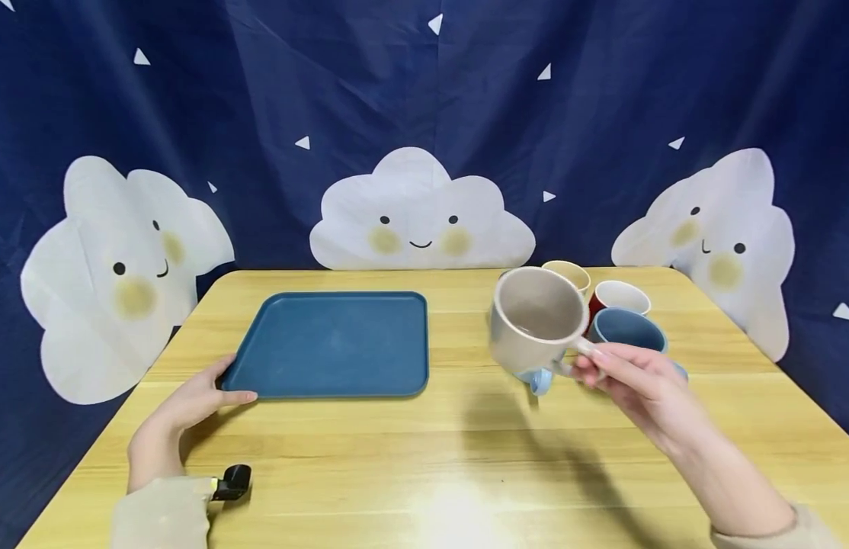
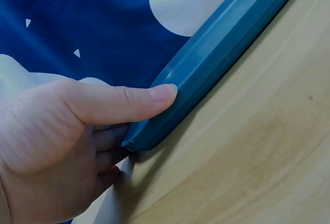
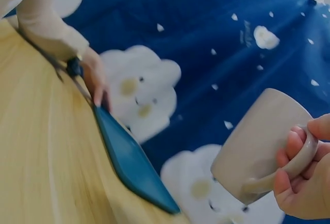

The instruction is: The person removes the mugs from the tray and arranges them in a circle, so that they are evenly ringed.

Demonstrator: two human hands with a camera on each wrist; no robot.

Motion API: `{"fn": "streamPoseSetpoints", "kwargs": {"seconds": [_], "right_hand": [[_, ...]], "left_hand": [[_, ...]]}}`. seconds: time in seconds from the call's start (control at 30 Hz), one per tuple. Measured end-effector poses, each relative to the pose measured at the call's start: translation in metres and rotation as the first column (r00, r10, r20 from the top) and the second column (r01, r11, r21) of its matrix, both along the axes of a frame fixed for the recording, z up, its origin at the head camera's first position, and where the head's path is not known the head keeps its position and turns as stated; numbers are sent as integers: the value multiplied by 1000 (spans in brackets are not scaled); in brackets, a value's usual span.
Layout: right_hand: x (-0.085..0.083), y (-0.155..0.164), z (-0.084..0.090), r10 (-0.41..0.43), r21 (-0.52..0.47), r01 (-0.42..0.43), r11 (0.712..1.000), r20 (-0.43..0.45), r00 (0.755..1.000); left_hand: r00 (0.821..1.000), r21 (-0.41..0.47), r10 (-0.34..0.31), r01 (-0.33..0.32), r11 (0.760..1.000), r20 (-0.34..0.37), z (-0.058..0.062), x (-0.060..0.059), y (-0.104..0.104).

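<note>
My right hand (image 1: 647, 385) grips a beige mug (image 1: 517, 347) by its handle, holding it up over the table right of the middle. In the right wrist view the mug (image 3: 263, 144) is tilted, with fingers hooked through the handle. A blue rectangular tray (image 1: 328, 347) lies on the left part of the table. Its near left corner is held by my left hand (image 1: 194, 396). In the left wrist view the thumb (image 2: 154, 98) lies along the tray's outer side, and the other fingers are partly hidden behind the corner.
Behind the beige mug stand a yellow cup (image 1: 568, 268), a red cup with white inside (image 1: 623, 296) and a blue mug (image 1: 630, 332). A light blue handle (image 1: 539, 381) shows below the beige mug. A dark blue cloud-print curtain (image 1: 424, 91) hangs behind the wooden table (image 1: 370, 465).
</note>
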State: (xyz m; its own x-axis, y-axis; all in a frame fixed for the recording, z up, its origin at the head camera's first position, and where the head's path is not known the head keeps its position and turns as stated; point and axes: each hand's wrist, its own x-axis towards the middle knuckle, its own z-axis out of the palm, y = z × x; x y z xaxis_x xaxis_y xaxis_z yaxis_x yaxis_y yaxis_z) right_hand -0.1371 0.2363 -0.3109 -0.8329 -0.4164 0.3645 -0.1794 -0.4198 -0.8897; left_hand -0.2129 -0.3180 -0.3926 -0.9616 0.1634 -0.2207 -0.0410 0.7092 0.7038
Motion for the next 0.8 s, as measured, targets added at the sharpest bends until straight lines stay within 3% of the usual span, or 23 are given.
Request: {"fn": "streamPoseSetpoints", "kwargs": {"seconds": [0.17,0.37,0.57,0.8], "right_hand": [[19,41,-14,-2,-17,2,1000,-5,1000],[39,71,-33,-74,127,71,989,20,997],[44,76,-51,-167,220,143,965,94,982],[45,71,-68,-233,259,189,947,151,961]], "left_hand": [[1000,-8,0,0,1000,-3,1,-1,-1],[1000,-6,3,-3,1000,5,1,-2,-4],[1000,-16,-6,6,1000,1,0,-2,-5],[1000,-5,-13,13,1000,-3,-2,-2,-1]]}}
